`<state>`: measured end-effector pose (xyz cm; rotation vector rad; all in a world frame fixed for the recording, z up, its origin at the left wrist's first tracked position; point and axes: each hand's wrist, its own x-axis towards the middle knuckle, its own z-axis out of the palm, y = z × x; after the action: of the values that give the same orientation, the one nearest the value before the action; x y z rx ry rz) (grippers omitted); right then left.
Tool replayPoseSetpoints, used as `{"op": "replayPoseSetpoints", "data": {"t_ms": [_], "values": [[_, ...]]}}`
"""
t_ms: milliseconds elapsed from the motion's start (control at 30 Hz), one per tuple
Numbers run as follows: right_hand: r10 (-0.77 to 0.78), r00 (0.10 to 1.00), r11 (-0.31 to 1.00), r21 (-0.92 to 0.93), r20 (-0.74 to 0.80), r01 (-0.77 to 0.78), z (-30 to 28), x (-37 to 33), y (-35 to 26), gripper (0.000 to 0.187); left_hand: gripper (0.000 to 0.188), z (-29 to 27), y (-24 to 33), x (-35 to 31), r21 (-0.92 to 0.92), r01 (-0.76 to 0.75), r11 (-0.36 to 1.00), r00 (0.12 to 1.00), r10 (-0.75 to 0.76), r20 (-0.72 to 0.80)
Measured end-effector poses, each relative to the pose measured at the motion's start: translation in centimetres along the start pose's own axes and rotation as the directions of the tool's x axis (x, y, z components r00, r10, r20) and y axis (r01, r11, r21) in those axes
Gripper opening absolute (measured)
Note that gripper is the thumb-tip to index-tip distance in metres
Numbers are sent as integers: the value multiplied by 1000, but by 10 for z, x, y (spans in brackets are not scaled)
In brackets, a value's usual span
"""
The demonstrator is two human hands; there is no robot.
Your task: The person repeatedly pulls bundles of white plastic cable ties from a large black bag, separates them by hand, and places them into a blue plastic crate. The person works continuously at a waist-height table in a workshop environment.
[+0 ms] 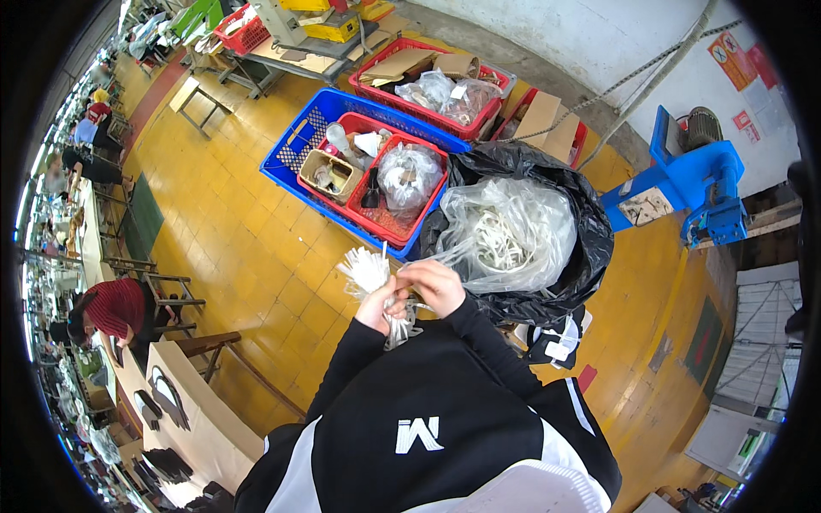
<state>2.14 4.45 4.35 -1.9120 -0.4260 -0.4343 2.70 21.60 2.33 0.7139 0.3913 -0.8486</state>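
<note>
In front of my chest, a bundle of thin white strips point(366, 270) is held upright, its ends fanning out above and hanging below my fingers. My left hand point(376, 309) is closed around its middle. Close beside it, my right hand point(434, 286) has its fingers bent together at the bundle; what they pinch is too small to make out. Just beyond the right hand, a clear plastic bag point(547, 205) lies open with a coil of similar white strips point(499, 243) inside. A black plastic bag point(596, 231) surrounds it.
Ahead is a blue crate point(282, 154) holding red baskets point(389, 224) of plastic bags and scraps. Behind it stands another red crate point(479, 128). A blue machine point(658, 184) is at right. On the left, a person in red point(120, 308) bends near a work table point(209, 419).
</note>
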Motion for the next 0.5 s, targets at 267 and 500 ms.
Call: {"op": "replayPoseSetpoints", "data": {"t_ms": [267,500], "values": [[11,964,990,-137,266,26,-21,-21,-20,40,44,31,40,36,218,-19,976,990,-13,142],[427,904,874,-259,2,-412,-54,-73,-2,32,29,35,100,29,-25,-434,901,892,433,132]]}}
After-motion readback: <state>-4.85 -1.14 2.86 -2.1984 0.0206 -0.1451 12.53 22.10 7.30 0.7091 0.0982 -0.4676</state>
